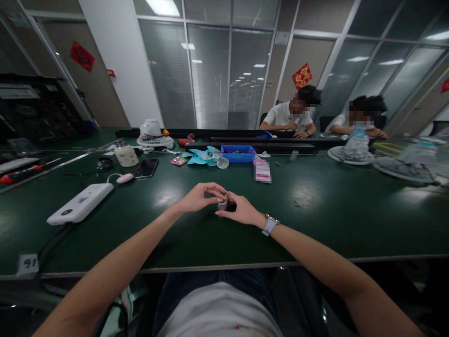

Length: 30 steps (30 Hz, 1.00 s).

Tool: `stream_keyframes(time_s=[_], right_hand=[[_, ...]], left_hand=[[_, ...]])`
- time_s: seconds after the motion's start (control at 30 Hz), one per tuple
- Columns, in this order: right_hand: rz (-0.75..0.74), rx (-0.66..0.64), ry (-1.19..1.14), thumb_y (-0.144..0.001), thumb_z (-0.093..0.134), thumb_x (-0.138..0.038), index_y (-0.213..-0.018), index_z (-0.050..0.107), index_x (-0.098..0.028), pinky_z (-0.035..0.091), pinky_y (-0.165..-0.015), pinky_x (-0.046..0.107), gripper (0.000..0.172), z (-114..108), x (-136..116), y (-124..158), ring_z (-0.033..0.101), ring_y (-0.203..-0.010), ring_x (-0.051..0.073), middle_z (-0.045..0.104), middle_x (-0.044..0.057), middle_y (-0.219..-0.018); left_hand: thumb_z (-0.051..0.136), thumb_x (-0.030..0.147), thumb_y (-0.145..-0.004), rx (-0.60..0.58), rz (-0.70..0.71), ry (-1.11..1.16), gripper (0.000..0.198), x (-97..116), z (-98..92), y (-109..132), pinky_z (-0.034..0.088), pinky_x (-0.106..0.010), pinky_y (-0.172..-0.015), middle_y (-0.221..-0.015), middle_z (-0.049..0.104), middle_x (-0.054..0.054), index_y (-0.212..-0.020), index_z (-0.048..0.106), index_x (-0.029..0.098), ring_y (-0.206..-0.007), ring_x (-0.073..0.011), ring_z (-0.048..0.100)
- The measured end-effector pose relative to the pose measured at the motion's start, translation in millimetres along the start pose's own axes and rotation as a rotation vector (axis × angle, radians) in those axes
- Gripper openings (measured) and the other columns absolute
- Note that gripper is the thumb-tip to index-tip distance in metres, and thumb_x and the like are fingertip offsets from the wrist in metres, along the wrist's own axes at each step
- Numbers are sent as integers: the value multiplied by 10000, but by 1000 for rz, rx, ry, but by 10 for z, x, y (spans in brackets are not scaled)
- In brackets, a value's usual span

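A small silvery-grey cylinder (222, 206) stands upright near the middle of the green table, between my two hands; its exact kind is too small to make out. My left hand (199, 197) reaches over from the left, thumb and fingertips closed at the cylinder's top. From the other side my right hand (243, 210) curls round it, with the thumb low on the near face and the fingers behind. The cylinder's far side and part of its top are hidden by my fingers.
Beyond my hands lie turquoise fan blades (205, 157), a blue basket (238, 153) and a pink-and-white packet (262, 170). To the left are a white power strip (80, 203), a phone (146, 168) and a bottle (126, 155). Two people sit across the table.
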State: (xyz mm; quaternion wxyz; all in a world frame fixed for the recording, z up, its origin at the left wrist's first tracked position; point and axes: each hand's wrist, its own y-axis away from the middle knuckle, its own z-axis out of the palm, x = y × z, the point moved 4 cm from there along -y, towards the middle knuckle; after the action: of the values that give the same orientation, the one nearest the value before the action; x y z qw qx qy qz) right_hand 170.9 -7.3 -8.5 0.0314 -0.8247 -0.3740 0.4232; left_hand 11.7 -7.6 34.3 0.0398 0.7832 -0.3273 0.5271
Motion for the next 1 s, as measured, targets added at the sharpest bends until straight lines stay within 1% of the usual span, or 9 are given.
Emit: stream_keyframes(time_s=[0.13,0.3,0.5,0.6,0.7,0.8,0.87,0.93,1.0], right_hand=[[-5,12,-15,-765,749,-458,-930,532,-195,518,-731,313,379,3,-3,-4,656,-806,190,669,28,-891],[-1,-13,-32,-773,738,-468,-932,534,-195,511,-694,293,376,2,-13,-4,658,-783,184,669,25,-880],[0,-9,-37,-773,739,-464,-934,539,-200,518,-707,304,369,2,2,-4,663,-795,191,678,27,-898],[9,-15,-41,-772,741,-455,-946,545,-202,525,-719,312,364,5,7,-5,670,-802,193,685,29,-909],[26,-19,-41,-773,742,-447,-962,551,-202,533,-734,321,364,6,13,-4,678,-818,199,691,30,-919],[7,-9,-49,-781,737,-441,-993,559,-199,540,-770,333,368,5,12,-5,683,-860,207,692,42,-967],[-17,-2,-59,-782,736,-436,-1043,559,-198,540,-793,341,396,7,11,-7,683,-884,211,688,51,-1000],[-36,-1,-62,-783,736,-434,-1084,550,-197,538,-798,343,426,13,13,-9,681,-884,210,684,56,-1014],[-40,3,-46,-784,734,-437,-1058,550,-196,534,-782,335,408,16,19,-9,677,-858,204,680,48,-986]], left_hand=[[734,220,-794,96,35,-92,206,7,22,13,539,-341,-831,-857,756,-58,-960,628,158,-862,-218,733],[712,178,-802,210,94,-179,195,-20,57,54,518,-354,-845,-835,721,-26,-886,538,197,-861,-205,707],[673,188,-827,293,121,-382,129,3,101,89,486,-343,-800,-867,654,-21,-855,549,207,-884,-209,627],[650,195,-842,311,141,-492,87,47,130,98,472,-335,-775,-885,624,-27,-838,564,206,-886,-213,580],[638,184,-843,311,146,-534,69,89,151,102,467,-347,-796,-890,630,-31,-851,573,207,-898,-222,564],[648,190,-842,310,161,-526,130,122,154,102,463,-371,-838,-908,666,-35,-962,605,214,-949,-242,568],[652,203,-850,296,182,-515,180,133,155,99,450,-392,-885,-982,699,-43,-1027,622,223,-1015,-252,573],[651,210,-861,273,198,-514,147,129,159,95,428,-410,-923,-1084,709,-44,-1007,653,231,-1058,-253,585],[668,218,-855,275,195,-510,95,110,154,91,416,-417,-931,-1118,714,-38,-948,678,232,-1044,-249,613]])
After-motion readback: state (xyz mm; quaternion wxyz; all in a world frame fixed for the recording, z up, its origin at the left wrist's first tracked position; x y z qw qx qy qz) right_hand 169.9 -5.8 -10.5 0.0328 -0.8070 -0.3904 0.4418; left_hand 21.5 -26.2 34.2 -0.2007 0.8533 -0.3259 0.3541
